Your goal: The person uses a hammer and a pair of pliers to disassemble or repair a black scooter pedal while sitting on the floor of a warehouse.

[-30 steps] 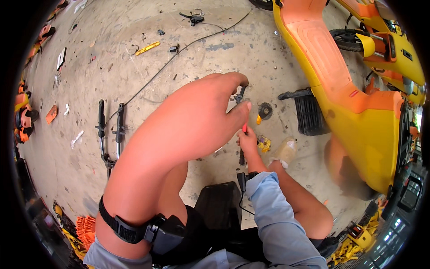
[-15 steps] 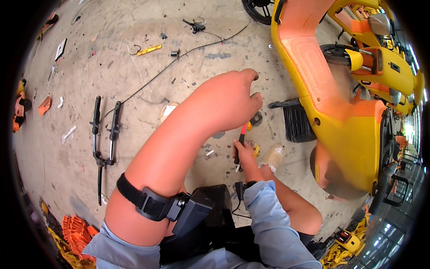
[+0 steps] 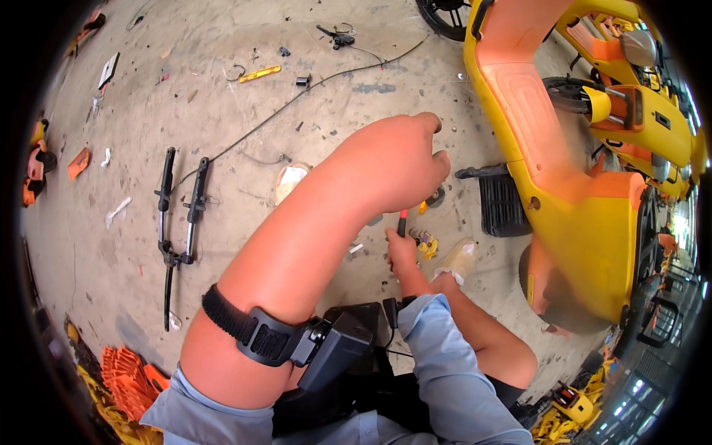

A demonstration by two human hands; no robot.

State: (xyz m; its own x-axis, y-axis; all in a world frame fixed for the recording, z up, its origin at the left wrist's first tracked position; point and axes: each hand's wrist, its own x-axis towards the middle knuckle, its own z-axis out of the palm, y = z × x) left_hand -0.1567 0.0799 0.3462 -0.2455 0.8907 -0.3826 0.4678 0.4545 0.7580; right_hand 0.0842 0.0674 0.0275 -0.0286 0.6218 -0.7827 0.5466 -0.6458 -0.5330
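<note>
My left hand (image 3: 404, 163) reaches across the middle with its back up and its fingers curled. Thumb and forefinger stand a little apart, the other fingers are hidden, and whatever they may hold does not show. Below it my right hand (image 3: 403, 252) is closed around a tool with a red-and-black handle (image 3: 403, 224). The tool's far end disappears under my left hand, so its kind cannot be told. Beside the right hand lie small yellow pieces (image 3: 426, 245) on the floor. A dark round part (image 3: 437, 197) shows just past the left hand's lower edge.
To the right stands a yellow-and-orange scooter body (image 3: 571, 222) with a black footrest (image 3: 504, 202); more scooters (image 3: 653, 126) are behind it. A front fork (image 3: 178, 215) lies left. A long black cable (image 3: 297, 96) and a yellow strip (image 3: 259, 73) lie ahead. Orange parts (image 3: 127, 382) are piled lower left.
The whole view has shifted slightly, with floor things and scooter appearing farther right. The right hand's tool shows less of its red part. Both hands keep nearly the same pose.
</note>
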